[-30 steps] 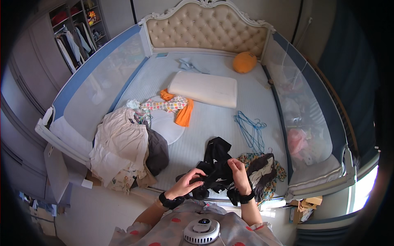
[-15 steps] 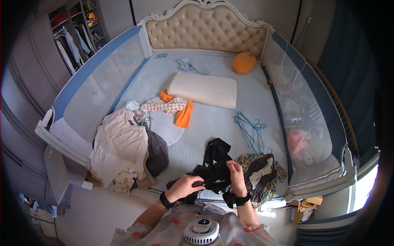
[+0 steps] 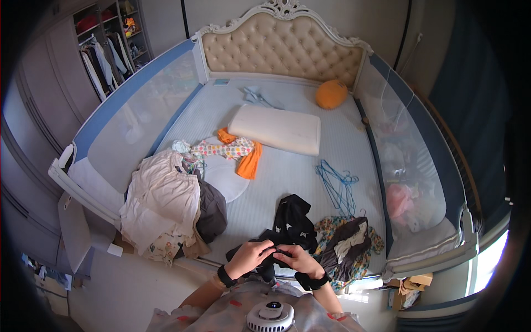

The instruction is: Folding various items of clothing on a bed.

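Garment [image 3: 292,214], black, stretches up-frame from my left hand [image 3: 250,259] and right hand [image 3: 300,261], both pinched closed on its near part.

- One white pillow [image 3: 275,130] lay mid-scene.
- One tufted headboard [image 3: 282,47] rose behind the pillow.
- One rounded orange object [image 3: 331,94] sat behind the pillow, to its right.
- Two mesh rails flanked the pillow: a left rail [image 3: 141,105] and a right rail [image 3: 412,138].
- One patterned garment [image 3: 221,148] lay at the pillow's front left.
- Several blue hangers [image 3: 341,191], too tangled to count, rested at the pillow's front right.
- One heap of black clothing [image 3: 293,216] lay in front of the pillow, its pieces impossible to number.
- Two hands, a left hand [image 3: 249,258] and a right hand [image 3: 298,260], appeared well in front of the pillow.
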Demonstrator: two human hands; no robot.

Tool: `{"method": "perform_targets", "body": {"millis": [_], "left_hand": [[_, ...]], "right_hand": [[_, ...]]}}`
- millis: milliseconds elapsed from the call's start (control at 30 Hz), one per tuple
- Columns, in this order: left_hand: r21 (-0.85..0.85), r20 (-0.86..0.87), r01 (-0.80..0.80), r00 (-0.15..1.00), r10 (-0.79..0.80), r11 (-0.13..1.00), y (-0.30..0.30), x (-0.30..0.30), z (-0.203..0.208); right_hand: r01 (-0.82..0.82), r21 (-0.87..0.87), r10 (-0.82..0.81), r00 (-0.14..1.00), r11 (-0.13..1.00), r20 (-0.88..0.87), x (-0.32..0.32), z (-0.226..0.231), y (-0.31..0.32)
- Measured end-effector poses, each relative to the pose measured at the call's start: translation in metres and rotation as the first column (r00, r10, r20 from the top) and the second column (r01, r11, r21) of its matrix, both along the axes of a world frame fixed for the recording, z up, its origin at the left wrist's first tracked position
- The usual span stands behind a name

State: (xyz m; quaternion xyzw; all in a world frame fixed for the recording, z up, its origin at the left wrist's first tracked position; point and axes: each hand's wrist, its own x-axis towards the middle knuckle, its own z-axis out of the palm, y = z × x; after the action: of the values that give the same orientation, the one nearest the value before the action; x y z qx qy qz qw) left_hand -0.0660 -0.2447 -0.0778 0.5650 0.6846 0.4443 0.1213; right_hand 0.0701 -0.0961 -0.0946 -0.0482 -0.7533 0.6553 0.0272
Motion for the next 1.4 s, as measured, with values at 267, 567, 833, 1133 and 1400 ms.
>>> {"method": "perform_targets", "body": {"millis": [267,567,833,1133,1400], "left_hand": [[0.033,-0.169,-0.038,0.985,0.043,0.999,-0.007,0.004,-0.018],[0.170,-0.108,-0.056,0.991,0.075,0.984,-0.009,0.012,-0.002],[0.197,-0.008,-0.271,0.961,0.278,0.942,-0.005,0.013,-0.012],[0.059,-0.157,-0.166,0.972,0.173,0.984,-0.015,-0.007,-0.051],[0.066,0.095,-0.260,0.963,0.253,0.963,-0.030,-0.038,-0.006]], "right_hand": [[-0.039,-0.197,0.064,0.990,0.980,0.127,0.008,0.006,-0.004],[0.058,-0.359,0.031,0.971,0.932,0.239,0.008,-0.011,-0.007],[-0.029,-0.152,0.036,0.999,0.988,0.041,-0.002,-0.014,-0.028],[0.018,-0.115,0.014,0.962,0.993,0.274,0.010,0.022,-0.011],[0.228,0.375,-0.217,0.973,0.898,-0.072,0.008,0.007,0.033]]}}
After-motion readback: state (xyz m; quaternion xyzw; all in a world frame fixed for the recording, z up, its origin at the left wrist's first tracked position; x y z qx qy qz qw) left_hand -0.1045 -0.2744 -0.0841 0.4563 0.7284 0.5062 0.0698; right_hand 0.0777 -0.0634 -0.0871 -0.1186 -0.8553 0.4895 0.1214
